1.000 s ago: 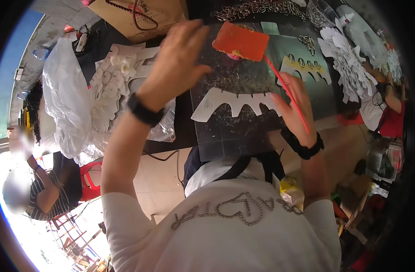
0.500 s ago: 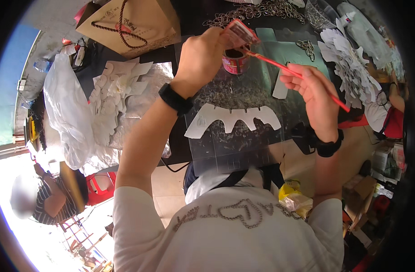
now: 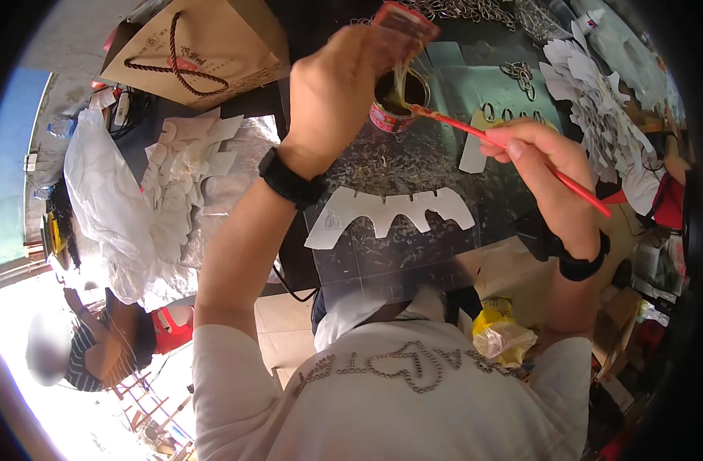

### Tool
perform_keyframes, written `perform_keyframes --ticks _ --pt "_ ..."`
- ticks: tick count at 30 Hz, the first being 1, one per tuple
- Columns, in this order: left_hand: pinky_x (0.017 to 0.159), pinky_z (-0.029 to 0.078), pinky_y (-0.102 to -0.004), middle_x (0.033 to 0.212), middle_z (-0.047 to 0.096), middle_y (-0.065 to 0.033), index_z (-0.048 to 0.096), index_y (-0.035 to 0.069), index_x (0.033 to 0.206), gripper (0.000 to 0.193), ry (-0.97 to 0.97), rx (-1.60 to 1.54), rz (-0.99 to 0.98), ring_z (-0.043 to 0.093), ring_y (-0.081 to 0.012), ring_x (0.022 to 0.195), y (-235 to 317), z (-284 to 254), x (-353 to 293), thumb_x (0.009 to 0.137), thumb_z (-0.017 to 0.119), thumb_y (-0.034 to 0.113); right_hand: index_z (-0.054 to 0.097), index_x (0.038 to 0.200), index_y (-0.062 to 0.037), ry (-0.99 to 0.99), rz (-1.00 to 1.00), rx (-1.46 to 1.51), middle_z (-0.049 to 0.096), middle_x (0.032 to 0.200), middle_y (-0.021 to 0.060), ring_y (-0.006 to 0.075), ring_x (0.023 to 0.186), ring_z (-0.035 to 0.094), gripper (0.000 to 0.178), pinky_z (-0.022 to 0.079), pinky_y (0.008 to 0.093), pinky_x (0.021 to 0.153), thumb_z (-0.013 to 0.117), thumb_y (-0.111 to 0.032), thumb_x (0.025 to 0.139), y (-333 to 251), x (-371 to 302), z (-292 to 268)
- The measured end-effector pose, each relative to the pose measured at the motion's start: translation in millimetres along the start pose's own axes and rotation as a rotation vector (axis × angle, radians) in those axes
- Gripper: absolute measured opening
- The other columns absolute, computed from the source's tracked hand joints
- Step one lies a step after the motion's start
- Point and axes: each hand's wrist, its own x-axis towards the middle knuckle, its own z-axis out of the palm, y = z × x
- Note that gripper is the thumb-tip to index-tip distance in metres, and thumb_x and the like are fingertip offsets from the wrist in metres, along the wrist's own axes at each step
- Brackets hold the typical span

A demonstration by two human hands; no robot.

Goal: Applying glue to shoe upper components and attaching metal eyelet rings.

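Observation:
My left hand is closed on a red-edged, see-through-looking thing, tilted over an open round can; its exact kind cannot be made out. A yellowish strand hangs from it down into the can's dark inside. Between thumb and fingers of my right hand is a thin red brush. Its tip, coated in something yellowish, lies at the can's right rim. On the dark board in front of me lies a white cut-out piece with notches and pointed tabs, touched by neither hand.
Left stand a brown paper bag, a stack of white cut pieces and a plastic bag. Right of the can lie metal rings on a strip and more white pieces. Metal chains lie at the back.
My left hand has shifted slightly left and up with the red-edged thing, baring more of the can's opening. My right hand has moved right and down with the brush. The rings on the strip now show.

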Motion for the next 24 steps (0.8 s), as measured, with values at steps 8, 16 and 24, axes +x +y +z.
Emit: perform_keyframes --ticks 8,16,24 --pt "0.054 0.052 -0.033 0.074 0.068 -0.0115 0.061 0.004 0.093 0.011 -0.261 -0.112 -0.166 0.066 -0.0296 0.063 4.4 0.1 -10.8 0.091 0.057 0.014 0.063 0.096 0.0047 -0.083 -0.215 -0.224 0.062 0.078 0.0073 0.0097 0.067 0.056 0.013 0.046 0.0241 0.062 0.055 -0.001 0.086 -6.2 14.4 1.7" --pt "0.053 0.05 -0.0378 0.07 0.065 -0.014 0.061 0.005 0.092 0.013 -0.205 -0.091 -0.115 0.064 -0.0331 0.061 -0.7 4.0 -16.7 0.093 0.053 0.016 0.048 0.066 -0.0006 0.088 -0.481 -0.679 0.051 0.058 0.0171 0.0345 0.052 0.051 0.025 0.038 0.0386 0.047 0.06 -0.01 0.085 -20.8 52.4 31.6" --pt "0.057 0.049 -0.0338 0.073 0.065 -0.0142 0.061 0.002 0.096 0.015 -0.245 -0.048 -0.17 0.065 -0.0271 0.066 -1.5 0.5 -19.2 0.093 0.054 0.015 0.051 0.071 0.0015 0.025 -0.258 -0.411 0.054 0.057 0.0145 0.0252 0.051 0.058 0.03 0.04 0.036 0.047 0.053 -0.018 0.093 4.5 66.9 31.4"
